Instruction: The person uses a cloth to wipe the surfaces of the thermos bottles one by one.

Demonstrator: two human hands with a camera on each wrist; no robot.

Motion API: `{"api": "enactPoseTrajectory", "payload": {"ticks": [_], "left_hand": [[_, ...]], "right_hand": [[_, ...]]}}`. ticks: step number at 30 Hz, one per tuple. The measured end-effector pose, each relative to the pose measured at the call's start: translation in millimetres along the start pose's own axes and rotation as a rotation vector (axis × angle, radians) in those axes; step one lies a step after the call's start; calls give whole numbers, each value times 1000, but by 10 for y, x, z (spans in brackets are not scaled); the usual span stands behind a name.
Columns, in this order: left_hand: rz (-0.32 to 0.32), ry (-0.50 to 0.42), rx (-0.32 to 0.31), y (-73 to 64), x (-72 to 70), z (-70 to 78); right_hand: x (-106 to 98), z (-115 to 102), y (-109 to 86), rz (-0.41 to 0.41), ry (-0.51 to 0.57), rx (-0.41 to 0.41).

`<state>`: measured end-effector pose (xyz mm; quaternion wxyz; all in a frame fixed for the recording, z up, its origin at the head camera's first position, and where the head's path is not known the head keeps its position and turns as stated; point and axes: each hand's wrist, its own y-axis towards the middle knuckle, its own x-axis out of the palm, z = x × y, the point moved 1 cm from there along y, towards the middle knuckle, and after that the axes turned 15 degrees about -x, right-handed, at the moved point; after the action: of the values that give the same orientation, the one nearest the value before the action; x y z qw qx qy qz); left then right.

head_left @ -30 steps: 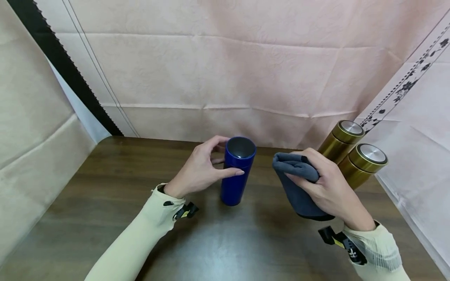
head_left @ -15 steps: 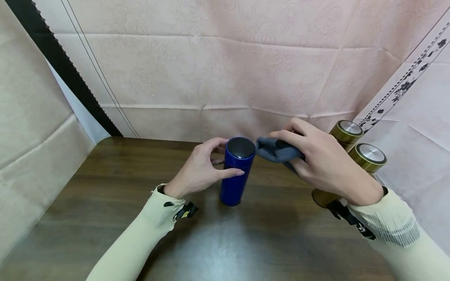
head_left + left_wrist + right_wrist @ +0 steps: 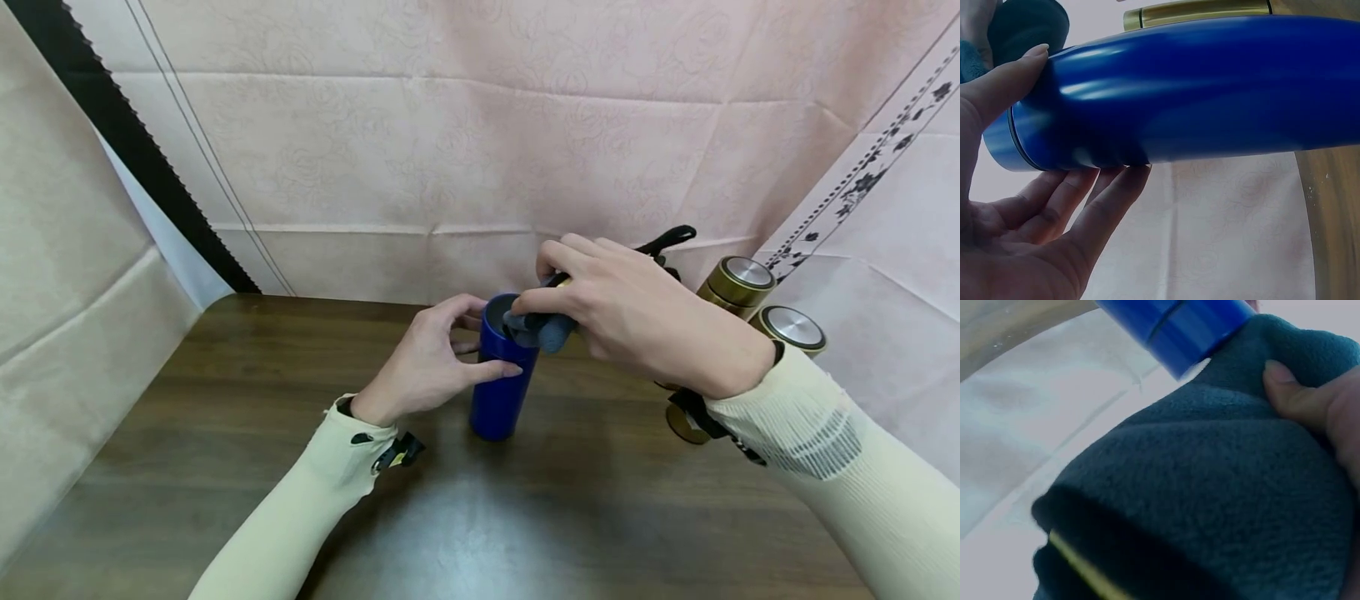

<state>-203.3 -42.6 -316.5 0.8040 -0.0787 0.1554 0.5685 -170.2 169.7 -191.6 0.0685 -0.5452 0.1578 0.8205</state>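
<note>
A blue insulated bottle (image 3: 498,404) stands on the wooden table in the head view. My left hand (image 3: 427,358) holds its upper part from the left, the thumb on the near side and the fingers behind. In the left wrist view that grip around the blue wall (image 3: 1197,94) shows closely. My right hand (image 3: 637,312) grips a folded grey-blue cloth (image 3: 557,333), whose end lies over the right part of the bottle's dark lid (image 3: 497,312). Seen from the right wrist, the thumb pinches the cloth (image 3: 1197,462) beside the bottle's top end (image 3: 1185,337).
Two gold bottles with silver-topped lids, one farther back (image 3: 746,279) and one nearer (image 3: 793,327), stand at the table's right edge, partly behind my right forearm. A pale cloth backdrop (image 3: 450,158) hangs right behind the wooden table (image 3: 285,417).
My right hand has carried the cloth leftward from beside the gold bottles onto the blue bottle's lid. My left hand keeps its hold, and the bottle stays in place.
</note>
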Motion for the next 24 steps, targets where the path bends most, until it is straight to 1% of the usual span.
{"api": "enactPoseTrajectory", "payload": {"ticks": [2, 6, 8, 13, 20, 24], "left_hand": [[-6, -4, -2, -1, 7, -2], [-21, -34, 13, -8, 11, -2], [-24, -39, 17, -14, 3, -2], [-29, -37, 5, -16, -11, 9], [-36, -15, 23, -15, -20, 6], [-30, 3, 36, -14, -20, 6]], "right_hand": [[0, 1, 24, -19, -4, -6], [16, 2, 80, -37, -11, -17], [28, 1, 120, -36, -26, -31], [46, 1, 209, -22, -41, -60], [77, 26, 336, -29, -32, -52], [100, 73, 367, -40, -29, -36]]}}
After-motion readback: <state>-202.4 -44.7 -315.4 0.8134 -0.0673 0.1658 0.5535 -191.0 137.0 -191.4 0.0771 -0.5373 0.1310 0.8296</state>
